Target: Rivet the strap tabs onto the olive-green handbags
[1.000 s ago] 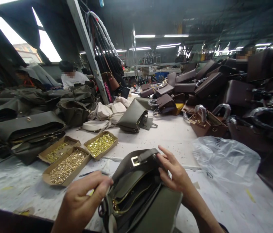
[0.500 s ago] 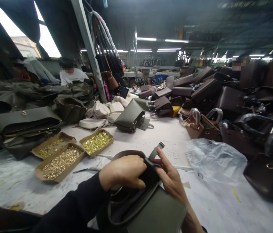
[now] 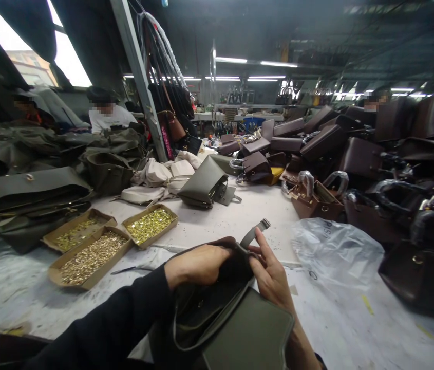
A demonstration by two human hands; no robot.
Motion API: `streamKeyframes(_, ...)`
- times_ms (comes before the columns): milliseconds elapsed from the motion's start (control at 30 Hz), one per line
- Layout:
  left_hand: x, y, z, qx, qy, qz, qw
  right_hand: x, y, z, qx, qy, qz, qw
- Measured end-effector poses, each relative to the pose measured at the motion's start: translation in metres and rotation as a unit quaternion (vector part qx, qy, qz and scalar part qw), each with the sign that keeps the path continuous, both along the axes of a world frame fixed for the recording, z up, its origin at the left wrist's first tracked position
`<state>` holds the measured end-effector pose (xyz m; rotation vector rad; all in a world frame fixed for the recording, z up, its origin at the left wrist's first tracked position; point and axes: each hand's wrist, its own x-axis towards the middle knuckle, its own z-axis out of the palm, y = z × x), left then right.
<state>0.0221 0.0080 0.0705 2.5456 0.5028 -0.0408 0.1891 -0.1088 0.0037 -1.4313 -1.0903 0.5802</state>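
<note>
An olive green handbag (image 3: 232, 324) lies open at the table's near edge, its flap turned toward me. My left hand (image 3: 197, 264) reaches across in a dark sleeve and grips the bag's upper rim with curled fingers. My right hand (image 3: 272, 275) holds the same rim from the right, thumb and fingers pinched on it. A short grey strap (image 3: 254, 233) with a metal end sticks up just beyond both hands.
Three cardboard trays of small brass fittings (image 3: 86, 244) sit at the left. A crumpled clear plastic bag (image 3: 336, 249) lies right of the hands. Brown handbags (image 3: 317, 198) pile at the right, olive ones (image 3: 27, 195) at the left. Another olive bag (image 3: 205, 187) lies mid-table. People sit far back.
My left hand came from the bag's near left corner up onto its top rim. The flap with the gold buckle was turned over and the strap now stands up.
</note>
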Motion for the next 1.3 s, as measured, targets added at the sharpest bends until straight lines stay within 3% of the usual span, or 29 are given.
streamKeyframes(100,-0.024,-0.001,0.015,-0.109,-0.049,0.014,0.993,0.001,0.001,0.0,-0.004,0.007,-0.013,1.0)
streamKeyframes(233,-0.048,-0.005,0.035,-0.241,-0.077,0.112,0.961,-0.004,0.003,-0.003,-0.001,0.019,-0.027,0.999)
streamKeyframes(333,-0.053,-0.008,0.042,-0.284,-0.1,0.143,0.943,-0.006,0.003,-0.006,0.012,0.017,-0.016,1.0)
streamKeyframes(433,-0.048,-0.01,0.037,-0.244,-0.116,0.163,0.949,-0.003,0.002,-0.007,0.036,-0.002,0.0,0.999)
streamKeyframes(567,-0.037,-0.01,0.02,-0.184,-0.153,0.208,0.948,0.002,0.002,-0.002,0.081,-0.045,0.089,0.992)
streamKeyframes(667,-0.034,-0.012,0.012,-0.146,-0.176,0.198,0.953,0.003,0.002,0.006,0.091,-0.04,0.112,0.989)
streamKeyframes(867,-0.03,-0.014,0.01,-0.189,-0.194,0.204,0.941,0.001,-0.004,0.021,0.045,-0.023,0.121,0.991)
streamKeyframes(1000,-0.026,-0.014,0.008,-0.206,-0.196,0.214,0.935,-0.004,-0.002,0.023,0.058,-0.008,0.118,0.991)
streamKeyframes(1067,-0.025,-0.017,0.006,-0.163,-0.215,0.204,0.941,-0.006,0.001,0.023,0.067,-0.01,0.115,0.991)
streamKeyframes(1233,-0.025,-0.027,0.0,0.063,-0.278,0.189,0.94,-0.009,0.01,0.026,0.069,-0.039,0.109,0.991)
streamKeyframes(1300,-0.028,-0.031,-0.002,0.08,-0.283,0.184,0.938,-0.011,0.015,0.027,0.073,-0.036,0.117,0.99)
